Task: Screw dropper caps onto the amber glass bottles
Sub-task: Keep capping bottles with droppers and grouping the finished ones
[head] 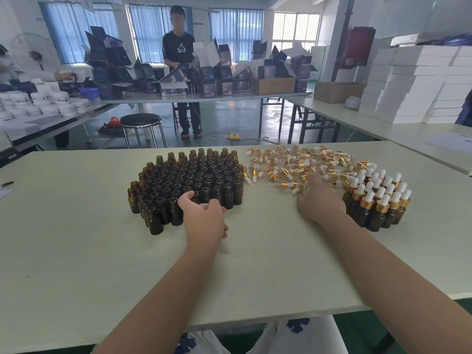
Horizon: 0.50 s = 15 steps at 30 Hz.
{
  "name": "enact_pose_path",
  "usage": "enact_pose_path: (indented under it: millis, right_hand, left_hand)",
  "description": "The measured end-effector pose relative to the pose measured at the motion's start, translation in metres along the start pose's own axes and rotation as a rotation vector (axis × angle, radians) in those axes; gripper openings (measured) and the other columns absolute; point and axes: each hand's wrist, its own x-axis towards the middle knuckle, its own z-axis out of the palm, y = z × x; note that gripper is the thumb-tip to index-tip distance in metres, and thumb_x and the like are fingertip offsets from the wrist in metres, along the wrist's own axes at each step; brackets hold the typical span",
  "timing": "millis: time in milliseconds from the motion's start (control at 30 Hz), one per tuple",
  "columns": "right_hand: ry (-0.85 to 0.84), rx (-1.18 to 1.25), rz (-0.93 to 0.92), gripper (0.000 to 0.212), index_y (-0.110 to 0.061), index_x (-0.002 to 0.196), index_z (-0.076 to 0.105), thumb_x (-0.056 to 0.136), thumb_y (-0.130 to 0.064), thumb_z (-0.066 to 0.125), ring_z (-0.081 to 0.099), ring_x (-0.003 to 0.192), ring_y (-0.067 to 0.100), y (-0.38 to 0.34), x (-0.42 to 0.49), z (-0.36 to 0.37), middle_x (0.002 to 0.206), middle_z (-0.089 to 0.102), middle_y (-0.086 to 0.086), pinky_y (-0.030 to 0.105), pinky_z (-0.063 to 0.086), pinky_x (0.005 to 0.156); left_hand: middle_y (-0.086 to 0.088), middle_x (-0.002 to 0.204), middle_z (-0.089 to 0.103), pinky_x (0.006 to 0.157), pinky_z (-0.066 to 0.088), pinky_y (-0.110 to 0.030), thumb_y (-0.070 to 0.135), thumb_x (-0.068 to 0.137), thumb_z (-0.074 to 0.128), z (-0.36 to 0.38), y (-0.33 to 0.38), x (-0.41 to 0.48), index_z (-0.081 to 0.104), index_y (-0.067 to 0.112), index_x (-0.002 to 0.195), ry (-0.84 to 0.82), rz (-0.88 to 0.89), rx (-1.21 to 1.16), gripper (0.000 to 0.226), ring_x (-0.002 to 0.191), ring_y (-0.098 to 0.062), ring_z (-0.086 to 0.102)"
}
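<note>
No wording can be read. Far beyond the left hand [204, 221], a standing person's black T-shirt [178, 39] carries a white emblem [180, 48] whose lettering is too small to make out. Far beyond the right hand [321, 204], the dark cartons [224, 72] bear pale labels and the brown cardboard box [277, 86] faint print, all illegible.

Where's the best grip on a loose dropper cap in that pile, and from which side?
Pinch the gold collar across its width, coming down from above. The dropper caps lie on their sides, tangled; the collar looks like the rigid, widest part, while the glass tube is thin and the white bulb probably soft. Start at the near edge, by the right hand.
</note>
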Motion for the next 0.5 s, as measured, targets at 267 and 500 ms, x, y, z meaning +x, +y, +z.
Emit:
enact_pose_path:
  millis: [267, 500]
  right_hand:
    - [-0.028, -0.081, -0.128, 0.051, -0.03, 0.146, 0.026, 0.096, -0.03, 0.035, 0.055, 0.08, 0.025, 0.0015, 0.0046, 0.0039, 0.108, 0.062, 0.01, 0.028, 0.04, 0.054]
    - [-0.05, -0.028, -0.151, 0.047, -0.022, 0.137, 0.036, 0.091, -0.033, 0.044, 0.051, 0.07, 0.015, 0.0046, 0.0027, 0.0026, 0.079, 0.05, -0.005, 0.027, 0.043, 0.055]
  left_hand:
    - [-0.005, 0.08, 0.066, 0.035, 0.04, -0.023, 0.006, 0.089, 0.045, -0.0005, 0.001, 0.0001, 0.026, 0.023, 0.131, 0.027, -0.011, -0.004, 0.05, 0.033, -0.007, 0.049]
    - [-0.006, 0.069, 0.064, 0.036, 0.04, -0.024, 0.003, 0.087, 0.043, -0.0006, 0.0033, -0.0038, 0.04, 0.021, 0.112, -0.036, -0.005, -0.001, 0.031, 0.035, -0.009, 0.048]
